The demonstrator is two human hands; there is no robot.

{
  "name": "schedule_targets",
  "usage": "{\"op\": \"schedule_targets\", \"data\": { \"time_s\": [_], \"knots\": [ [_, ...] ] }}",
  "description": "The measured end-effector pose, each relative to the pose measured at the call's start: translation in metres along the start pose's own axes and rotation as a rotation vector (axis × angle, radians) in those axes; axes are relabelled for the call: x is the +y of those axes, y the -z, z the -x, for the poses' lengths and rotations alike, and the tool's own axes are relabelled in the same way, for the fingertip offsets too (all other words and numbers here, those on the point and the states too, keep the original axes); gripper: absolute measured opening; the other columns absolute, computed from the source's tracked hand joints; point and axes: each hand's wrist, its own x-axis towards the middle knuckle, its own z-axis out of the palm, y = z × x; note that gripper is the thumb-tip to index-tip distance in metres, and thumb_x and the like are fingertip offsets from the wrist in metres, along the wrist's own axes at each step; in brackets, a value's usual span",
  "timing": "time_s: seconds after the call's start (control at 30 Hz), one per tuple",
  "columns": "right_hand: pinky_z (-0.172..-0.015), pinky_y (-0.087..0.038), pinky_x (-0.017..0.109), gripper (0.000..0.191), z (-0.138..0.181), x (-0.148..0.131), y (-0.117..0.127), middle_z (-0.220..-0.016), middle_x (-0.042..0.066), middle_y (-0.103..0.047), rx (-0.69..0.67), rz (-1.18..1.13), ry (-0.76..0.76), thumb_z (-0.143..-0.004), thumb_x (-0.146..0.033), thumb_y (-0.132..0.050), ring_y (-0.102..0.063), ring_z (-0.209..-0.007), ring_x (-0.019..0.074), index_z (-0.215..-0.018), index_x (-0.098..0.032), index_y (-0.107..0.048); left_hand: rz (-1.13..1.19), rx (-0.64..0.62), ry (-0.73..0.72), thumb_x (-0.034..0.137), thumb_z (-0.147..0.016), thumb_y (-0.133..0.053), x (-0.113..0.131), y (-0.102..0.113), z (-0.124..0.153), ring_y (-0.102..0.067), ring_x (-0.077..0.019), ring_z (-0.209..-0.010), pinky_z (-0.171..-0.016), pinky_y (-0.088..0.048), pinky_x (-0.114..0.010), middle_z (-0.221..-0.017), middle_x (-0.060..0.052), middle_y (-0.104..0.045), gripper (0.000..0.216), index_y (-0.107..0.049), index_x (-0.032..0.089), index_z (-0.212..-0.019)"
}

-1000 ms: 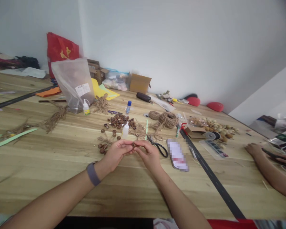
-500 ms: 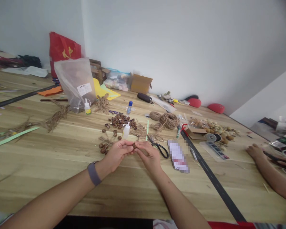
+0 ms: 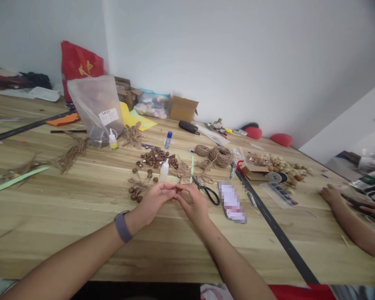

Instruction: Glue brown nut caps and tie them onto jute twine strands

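1. While the L hand (image 3: 153,203) and R hand (image 3: 195,204) meet at the fingertips, well in from the desk's (image 3: 162,250) near edge, whatever's btwn them is hidden; can't tell what, if anything, they're clamped on.
2. Nearest stuff: nuts (image 3: 139,199) just past the L hand, w/ string (image 3: 136,183) beside; shells (image 3: 154,158) heaped further twd far edge; white bottle (image 3: 164,170) upright btwn shells & hands.
3. Handling (my guess): nuts & shells light, stiff, prob. slippery; shells may chip if squeezed. Best hold: thumb + fingertip across the sides, off any thin rim. String soft, limp; pinch nr its end.
4. Text: clear bag (image 3: 93,98), twd far L corner, has white label (image 3: 108,116), print too small. Red bag (image 3: 76,62) behind: gold mark, can't read. Yellow-label bottle (image 3: 113,144): illegible. Phone (image 3: 233,204), R of hands: pixelated.
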Motion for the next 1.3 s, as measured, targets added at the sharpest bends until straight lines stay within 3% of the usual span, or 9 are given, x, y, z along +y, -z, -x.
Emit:
{"op": "schedule_targets", "data": {
  "time_s": [0.17, 0.3, 0.5, 0.8, 1.03, 1.2, 1.3],
  "knots": [
    [-0.085, -0.053, 0.037, 0.026, -0.001, 0.003, -0.003, -0.100, 0.007, -0.071, 0.047, -0.011, -0.014, -0.079, -0.023, -0.070, -0.066, -0.095, 0.0214, -0.105, -0.026, -0.067, 0.227, -0.088, 0.114, 0.027, -0.071, -0.078, -0.001, 0.002, -0.002, -0.064, -0.0131, -0.080, -0.079, -0.048, -0.025, -0.090, -0.007, -0.071, 0.028, -0.068, 0.015, -0.094],
    [-0.081, -0.053, 0.036, 0.025, -0.001, 0.003, -0.005, -0.098, 0.007, -0.068, 0.041, 0.018, -0.016, -0.079, -0.023, -0.070, -0.064, -0.092, 0.0210, -0.104, -0.026, -0.068, 0.276, -0.089, 0.171, 0.028, -0.073, -0.077, -0.002, 0.003, -0.002, -0.064, -0.0125, -0.078, -0.076, -0.049, -0.024, -0.087, -0.007, -0.071, 0.027, -0.069, 0.015, -0.095],
    [-0.075, -0.050, 0.035, 0.020, 0.001, 0.001, -0.005, -0.086, 0.005, -0.070, 0.007, 0.057, -0.016, -0.082, -0.022, -0.066, -0.063, -0.081, 0.0201, -0.103, -0.024, -0.068, 0.233, -0.107, 0.091, 0.028, -0.073, -0.077, -0.003, 0.000, -0.001, -0.064, -0.0139, -0.081, -0.080, -0.048, -0.025, -0.089, -0.008, -0.071, 0.024, -0.071, 0.013, -0.090],
    [-0.074, -0.051, 0.033, 0.013, 0.001, 0.003, -0.007, -0.084, 0.005, -0.071, 0.032, 0.044, 0.025, -0.082, -0.019, -0.065, -0.064, -0.077, 0.0187, -0.094, -0.022, -0.066, 0.067, -0.018, 0.018, 0.032, -0.068, -0.078, 0.001, -0.005, 0.002, -0.063, -0.0161, -0.083, -0.082, -0.048, -0.028, -0.088, -0.006, -0.072, 0.027, -0.070, 0.015, -0.088],
    [-0.086, -0.050, 0.040, 0.013, 0.006, 0.004, -0.011, -0.081, 0.005, -0.070, 0.033, 0.175, 0.037, -0.085, -0.023, -0.062, -0.064, -0.077, 0.0196, -0.097, -0.021, -0.066, -0.162, 0.092, -0.139, 0.031, -0.074, -0.072, -0.005, -0.004, 0.002, -0.064, -0.0210, -0.091, -0.089, -0.047, -0.035, -0.095, -0.007, -0.073, 0.025, -0.068, 0.016, -0.093],
    [-0.077, -0.052, 0.034, 0.013, 0.000, 0.000, -0.004, -0.085, 0.005, -0.071, 0.033, 0.049, -0.106, -0.086, -0.028, -0.062, -0.065, -0.082, 0.0198, -0.097, -0.022, -0.068, -0.030, -0.006, -0.149, 0.029, -0.075, -0.071, -0.005, -0.001, -0.001, -0.064, -0.0207, -0.096, -0.090, -0.046, -0.033, -0.100, -0.007, -0.073, 0.025, -0.071, 0.017, -0.097],
    [-0.077, -0.052, 0.032, 0.012, -0.001, -0.001, -0.003, -0.086, 0.005, -0.071, 0.053, -0.043, -0.140, -0.086, -0.029, -0.064, -0.065, -0.083, 0.0190, -0.095, -0.022, -0.068, 0.089, -0.002, -0.096, 0.024, -0.070, -0.075, -0.005, 0.001, -0.003, -0.064, -0.0172, -0.087, -0.083, -0.047, -0.029, -0.094, -0.006, -0.073, 0.022, -0.072, 0.016, -0.091]
  ]
}}
